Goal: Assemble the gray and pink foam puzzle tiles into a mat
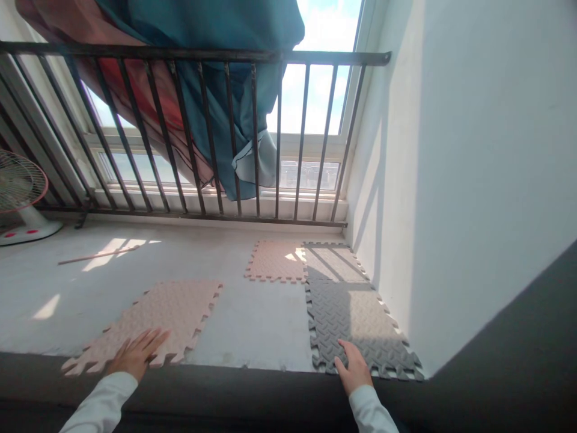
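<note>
My left hand (137,355) lies with its fingers stretched out on the near end of a pink foam mat (180,310), which has toothed puzzle edges. My right hand (354,368) is at the front of a dark grey puzzle foam mat (329,307), thumb and forefinger apart, holding nothing. Whether it presses on the mat I cannot tell. Behind the dark mat, a sunlit grey mat (336,263) adjoins it along the wall. A smaller-looking pink mat (273,261) sits against that one's left side.
A white wall (487,150) rises on the right. Dark metal railing (193,55) crosses the window, with a blue and pink cloth (234,36) draped behind it. A fan (33,225) stands at left near a thin pink strip (99,255). The pale ledge (252,331) ends at a front edge.
</note>
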Demonstrator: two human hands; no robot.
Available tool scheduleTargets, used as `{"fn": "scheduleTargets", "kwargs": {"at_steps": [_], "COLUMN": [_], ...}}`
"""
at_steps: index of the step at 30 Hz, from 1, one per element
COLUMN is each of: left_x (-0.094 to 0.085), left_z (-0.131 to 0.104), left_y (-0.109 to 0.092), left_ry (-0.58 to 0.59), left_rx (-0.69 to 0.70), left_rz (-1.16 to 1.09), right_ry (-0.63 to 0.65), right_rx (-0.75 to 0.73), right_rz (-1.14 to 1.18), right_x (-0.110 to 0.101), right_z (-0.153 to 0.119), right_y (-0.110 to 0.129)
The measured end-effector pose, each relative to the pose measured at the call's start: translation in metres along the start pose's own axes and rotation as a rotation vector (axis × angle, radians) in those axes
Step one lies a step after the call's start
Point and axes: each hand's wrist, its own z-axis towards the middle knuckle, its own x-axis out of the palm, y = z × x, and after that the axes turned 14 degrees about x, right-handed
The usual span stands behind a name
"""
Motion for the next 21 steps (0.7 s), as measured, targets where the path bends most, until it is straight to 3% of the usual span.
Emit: {"fn": "scheduleTargets", "kwargs": {"at_steps": [5,7,9,12,15,18,21], "left_x": [0.010,0.001,-0.018,-0.055,-0.084,-0.094,-0.089], "left_z": [0.013,0.029,0.052,0.096,0.143,0.189,0.228], "left_y": [0.003,-0.001,-0.017,-0.068,-0.140,-0.208,-0.255], "left_ry": [0.261,0.332,0.303,0.153,0.060,0.041,0.073], "left_rx": [-0.045,-0.102,-0.093,0.100,0.288,0.302,0.252], "left_rz": [-0.070,-0.056,-0.026,-0.132,-0.241,-0.308,-0.376], "right_ry": [0.072,0.098,0.115,0.141,0.177,0.195,0.205], "right_rx": [0.019,0.034,0.047,0.054,0.028,0.000,0.001], "right_rz": [-0.192,-0.248,-0.302,-0.383,-0.466,-0.530,-0.576], "right_x": [-0.005,-0.007,-0.008,-0.007,-0.005,-0.001,0.003], "right_z": [0.006,0.010,0.015,0.026,0.040,0.060,0.085], "right_y": [0.010,0.015,0.022,0.032,0.043,0.051,0.055]}}
